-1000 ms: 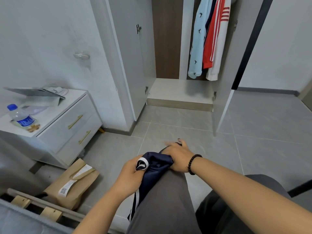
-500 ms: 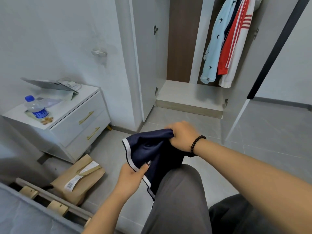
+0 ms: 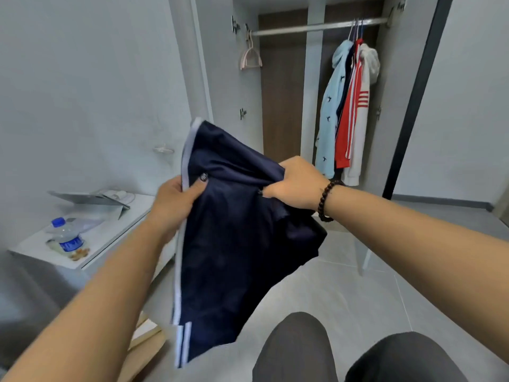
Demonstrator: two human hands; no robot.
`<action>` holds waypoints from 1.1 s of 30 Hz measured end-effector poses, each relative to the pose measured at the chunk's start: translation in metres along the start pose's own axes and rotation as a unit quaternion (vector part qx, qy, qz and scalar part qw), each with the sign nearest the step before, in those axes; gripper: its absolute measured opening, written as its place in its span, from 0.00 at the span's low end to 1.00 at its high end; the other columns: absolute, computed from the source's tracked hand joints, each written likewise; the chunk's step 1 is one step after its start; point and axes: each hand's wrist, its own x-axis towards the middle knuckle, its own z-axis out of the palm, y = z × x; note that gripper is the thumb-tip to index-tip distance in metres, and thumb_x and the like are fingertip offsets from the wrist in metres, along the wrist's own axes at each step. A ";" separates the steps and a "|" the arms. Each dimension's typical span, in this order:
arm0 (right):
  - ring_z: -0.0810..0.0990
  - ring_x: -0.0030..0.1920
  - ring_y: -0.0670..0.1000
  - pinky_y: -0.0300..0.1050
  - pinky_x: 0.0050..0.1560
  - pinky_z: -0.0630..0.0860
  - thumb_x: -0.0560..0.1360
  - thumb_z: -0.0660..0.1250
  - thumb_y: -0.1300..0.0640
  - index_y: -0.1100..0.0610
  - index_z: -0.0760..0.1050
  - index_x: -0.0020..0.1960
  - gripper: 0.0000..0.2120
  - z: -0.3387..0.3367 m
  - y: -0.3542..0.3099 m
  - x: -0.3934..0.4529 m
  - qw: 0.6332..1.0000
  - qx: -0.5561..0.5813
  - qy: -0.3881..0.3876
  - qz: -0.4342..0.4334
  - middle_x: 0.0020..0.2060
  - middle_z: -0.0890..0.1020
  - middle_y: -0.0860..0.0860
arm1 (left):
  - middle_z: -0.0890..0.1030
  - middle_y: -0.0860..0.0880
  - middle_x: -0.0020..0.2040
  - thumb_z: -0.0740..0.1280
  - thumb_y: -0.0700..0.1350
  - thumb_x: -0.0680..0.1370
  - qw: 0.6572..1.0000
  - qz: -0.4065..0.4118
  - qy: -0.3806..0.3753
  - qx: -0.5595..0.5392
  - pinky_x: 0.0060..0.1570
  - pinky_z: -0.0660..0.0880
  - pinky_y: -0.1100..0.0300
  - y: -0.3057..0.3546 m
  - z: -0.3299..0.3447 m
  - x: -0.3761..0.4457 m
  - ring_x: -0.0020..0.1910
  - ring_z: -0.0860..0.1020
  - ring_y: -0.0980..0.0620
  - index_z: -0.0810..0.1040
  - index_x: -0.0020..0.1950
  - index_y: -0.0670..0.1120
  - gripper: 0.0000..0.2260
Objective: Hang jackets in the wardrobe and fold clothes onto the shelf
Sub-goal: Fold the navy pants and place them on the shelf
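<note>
Head view is showing a person holding up a navy garment with white side stripes (image 3: 242, 244), the left hand (image 3: 176, 197) pinching its striped edge between thumb and fingers and the right hand (image 3: 294, 183) gripping a bunched fold of the cloth near the top. The garment is hanging in the air between both hands, above the person's knees, well apart from the wardrobe (image 3: 316, 86). Judged from this, the folding step is in hand, the cloth being spread for a fold; the next move is calling for the edges to be squared and the halves brought together before it goes to the shelf. Inside the open wardrobe, three jackets (image 3: 344, 111) are hanging together on the rail (image 3: 311, 28), and a pink hanger (image 3: 250, 55) is hanging bare at the left end. Grey tiled floor (image 3: 344, 285) is lying between person and wardrobe. A white drawer unit (image 3: 110, 238) at left is carrying a water bottle (image 3: 67, 238).
</note>
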 end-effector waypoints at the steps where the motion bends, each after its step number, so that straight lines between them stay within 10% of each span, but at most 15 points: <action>1: 0.74 0.30 0.53 0.40 0.30 0.69 0.68 0.72 0.56 0.62 0.75 0.38 0.10 -0.005 -0.011 -0.007 0.999 0.038 -0.005 0.008 0.30 0.75 0.53 | 0.86 0.50 0.48 0.70 0.53 0.76 1.000 0.012 -0.001 0.010 0.52 0.80 0.54 0.014 -0.007 0.001 0.49 0.83 0.51 0.84 0.47 0.48 0.09; 9: 0.84 0.46 0.60 0.64 0.49 0.80 0.64 0.74 0.58 0.60 0.81 0.51 0.16 -0.054 -0.007 -0.087 0.967 0.237 -0.009 0.091 0.46 0.85 0.58 | 0.86 0.50 0.47 0.70 0.59 0.75 0.992 0.077 -0.094 0.043 0.49 0.80 0.54 0.078 0.044 -0.022 0.49 0.84 0.50 0.84 0.47 0.48 0.15; 15: 0.85 0.45 0.58 0.55 0.49 0.81 0.65 0.75 0.60 0.58 0.83 0.48 0.12 -0.096 0.117 -0.179 0.929 0.251 0.050 0.268 0.44 0.86 0.57 | 0.85 0.54 0.43 0.70 0.55 0.76 0.968 0.067 -0.238 0.050 0.40 0.79 0.64 0.031 0.197 -0.070 0.43 0.82 0.59 0.83 0.47 0.49 0.10; 20: 0.80 0.39 0.56 0.42 0.34 0.74 0.64 0.77 0.59 0.62 0.78 0.40 0.10 -0.074 0.225 -0.241 0.899 0.032 0.059 0.433 0.38 0.82 0.56 | 0.79 0.50 0.58 0.70 0.48 0.78 0.922 -0.087 -0.374 0.046 0.54 0.73 0.61 -0.052 0.281 -0.126 0.55 0.78 0.55 0.76 0.64 0.47 0.16; 25: 0.80 0.43 0.57 0.46 0.42 0.78 0.64 0.77 0.60 0.60 0.79 0.44 0.11 -0.068 0.299 -0.269 0.858 0.014 0.026 0.512 0.42 0.82 0.56 | 0.78 0.48 0.58 0.68 0.42 0.78 0.915 -0.120 -0.367 0.116 0.47 0.72 0.71 -0.114 0.240 -0.130 0.51 0.77 0.58 0.74 0.64 0.45 0.14; 30: 0.80 0.42 0.54 0.41 0.37 0.75 0.65 0.74 0.58 0.63 0.77 0.43 0.11 -0.045 0.334 -0.263 0.834 -0.134 -0.112 0.524 0.42 0.82 0.56 | 0.72 0.47 0.69 0.67 0.45 0.79 0.905 -0.045 -0.261 0.332 0.64 0.64 0.63 -0.158 0.143 -0.114 0.68 0.70 0.50 0.71 0.69 0.45 0.19; 33: 0.78 0.53 0.55 0.43 0.50 0.76 0.70 0.69 0.55 0.59 0.71 0.57 0.18 -0.016 0.325 -0.240 0.849 -0.256 -0.113 0.449 0.57 0.77 0.57 | 0.67 0.46 0.74 0.66 0.52 0.79 0.903 -0.141 -0.251 0.320 0.67 0.62 0.59 -0.176 0.103 -0.119 0.72 0.66 0.49 0.61 0.76 0.45 0.29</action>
